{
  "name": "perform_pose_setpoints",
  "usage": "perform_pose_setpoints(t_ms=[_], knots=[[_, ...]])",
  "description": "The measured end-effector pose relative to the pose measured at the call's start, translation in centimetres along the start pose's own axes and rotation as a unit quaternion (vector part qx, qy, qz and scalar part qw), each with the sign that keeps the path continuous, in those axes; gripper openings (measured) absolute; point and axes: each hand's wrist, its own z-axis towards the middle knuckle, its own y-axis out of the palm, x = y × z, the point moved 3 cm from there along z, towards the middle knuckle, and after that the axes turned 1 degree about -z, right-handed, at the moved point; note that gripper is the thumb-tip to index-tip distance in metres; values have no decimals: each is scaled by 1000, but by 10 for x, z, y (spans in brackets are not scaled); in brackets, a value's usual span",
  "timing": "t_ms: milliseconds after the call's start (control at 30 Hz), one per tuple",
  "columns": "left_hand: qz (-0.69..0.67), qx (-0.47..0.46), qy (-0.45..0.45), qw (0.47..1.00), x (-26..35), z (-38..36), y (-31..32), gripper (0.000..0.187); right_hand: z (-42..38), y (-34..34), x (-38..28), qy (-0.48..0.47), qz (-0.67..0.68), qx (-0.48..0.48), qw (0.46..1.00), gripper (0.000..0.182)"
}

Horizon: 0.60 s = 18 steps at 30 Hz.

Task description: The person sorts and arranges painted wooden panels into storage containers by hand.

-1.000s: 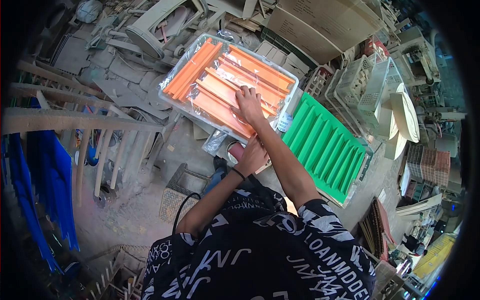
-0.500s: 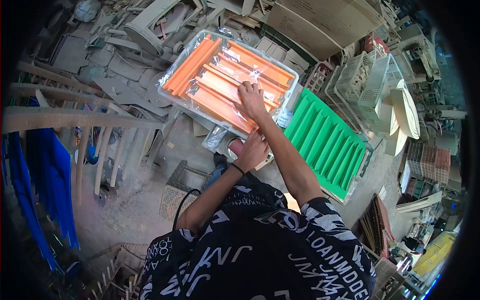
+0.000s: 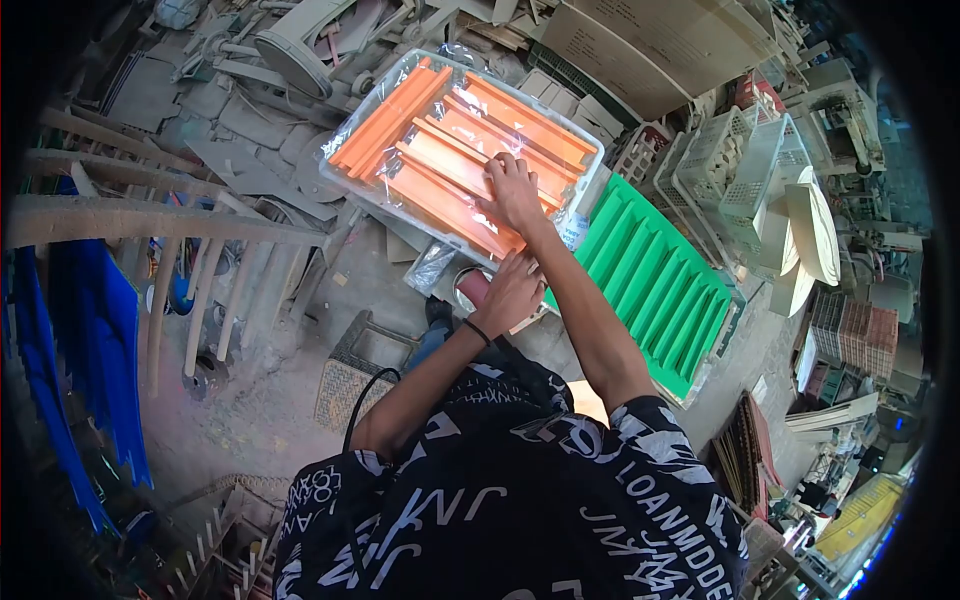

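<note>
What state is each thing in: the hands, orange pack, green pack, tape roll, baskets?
Right hand: flat, pressing on the orange pack.
Left hand: closed on the tape roll.
Orange slat pack: wrapped in clear film, lying tilted.
Green slat pack: lying beside it, partly under the arm.
Tape roll: held at the orange pack's edge.
White baskets: stacked, empty.

Setting: a cluttered plastics workshop or storage yard.

Moulded goods lie in stacks on every side. Under the fingers lies a plastic-wrapped bundle of orange slats; just right of the fingers is a green ribbed panel. Farther right stand white plastic baskets; beyond the fingers, cardboard boxes. Grey scrap parts and dusty wooden racks lie to the left.
</note>
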Motion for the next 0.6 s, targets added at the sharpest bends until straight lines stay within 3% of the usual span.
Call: perform_pose_setpoints(t_ms=[300,600], knots=[[14,83,33,996,-3,-5,5,26,5,-5,-2,5,-32,-62,998,54],[14,72,34,997,-6,-10,3,29,4,-4,4,-13,-13,-90,996,59]])
